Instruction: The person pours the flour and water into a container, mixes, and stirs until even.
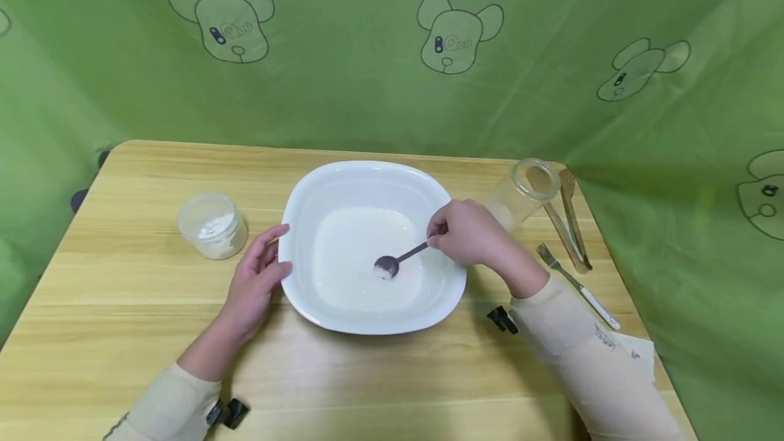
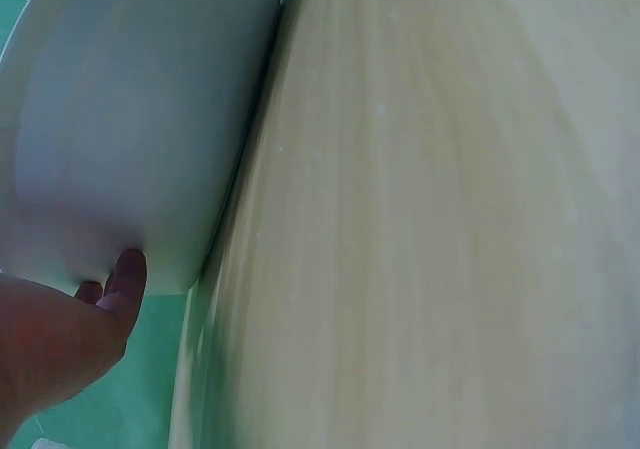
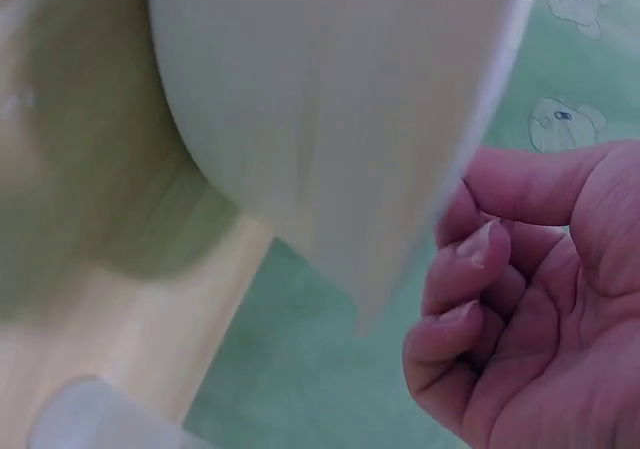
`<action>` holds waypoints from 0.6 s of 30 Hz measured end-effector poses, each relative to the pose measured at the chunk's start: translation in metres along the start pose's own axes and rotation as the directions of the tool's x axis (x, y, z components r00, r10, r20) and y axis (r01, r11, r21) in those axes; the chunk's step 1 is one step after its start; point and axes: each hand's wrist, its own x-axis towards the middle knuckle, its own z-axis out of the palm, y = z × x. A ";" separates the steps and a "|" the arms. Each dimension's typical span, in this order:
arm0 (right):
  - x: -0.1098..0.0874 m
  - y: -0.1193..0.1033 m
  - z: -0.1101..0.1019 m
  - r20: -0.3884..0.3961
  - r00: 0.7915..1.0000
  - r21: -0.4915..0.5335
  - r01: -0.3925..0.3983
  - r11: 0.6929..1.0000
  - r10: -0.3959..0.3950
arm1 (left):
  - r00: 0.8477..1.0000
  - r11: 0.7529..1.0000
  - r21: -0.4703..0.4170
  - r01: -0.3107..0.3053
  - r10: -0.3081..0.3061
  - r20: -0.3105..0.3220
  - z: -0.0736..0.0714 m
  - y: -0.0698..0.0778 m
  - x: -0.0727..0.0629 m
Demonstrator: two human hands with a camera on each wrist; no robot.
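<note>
A white basin [image 1: 349, 186] stands mid-table with whitish contents, possibly a liquid, across its floor. At its left side my left hand [image 1: 257, 278] holds the rim; in the left wrist view, fingertips meet the outer wall. My right hand [image 1: 468, 233] comes over the right rim and pinches the handle of a small dark spoon [image 1: 387, 263]. White powder lies in the spoon's round bowl, which is inside the basin. The right wrist view shows this hand's other fingers curled in, while the basin's wall [image 3: 320, 99] hides the spoon.
Left of the basin, a clear plastic tub [image 1: 212, 226] contains white powder. A glass jar [image 1: 520, 192] is at the back right, partly behind my right hand. Wooden-ended tongs [image 1: 569, 223], a fork [image 1: 578, 286] and white paper [image 1: 637, 352] lie near the right edge. Green cloth [image 1: 355, 87] hangs behind.
</note>
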 end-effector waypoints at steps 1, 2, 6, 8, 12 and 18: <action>-0.001 0.001 -0.003 0.001 1.000 0.006 -0.004 1.000 0.004 | 1.000 1.000 0.001 -0.001 0.001 0.001 0.000 0.000 0.000; -0.002 0.002 -0.006 -0.008 1.000 0.008 -0.014 1.000 0.014 | 1.000 1.000 0.002 -0.002 0.002 0.002 0.000 0.000 0.000; -0.004 0.008 -0.018 -0.112 0.993 -0.024 -0.052 0.998 0.049 | 1.000 1.000 0.003 -0.007 0.007 0.000 0.000 0.000 0.000; -0.003 0.011 -0.020 -0.143 0.988 -0.039 -0.063 0.997 0.056 | 1.000 1.000 0.003 -0.006 0.006 -0.001 0.000 -0.001 0.000; 0.001 0.012 -0.017 -0.148 0.988 -0.046 -0.061 0.997 0.053 | 1.000 1.000 -0.001 0.001 -0.001 0.000 0.000 -0.001 0.001; 0.005 0.012 -0.010 -0.136 0.989 -0.055 -0.058 0.997 0.050 | 1.000 1.000 0.007 0.000 0.000 -0.005 0.000 -0.002 0.000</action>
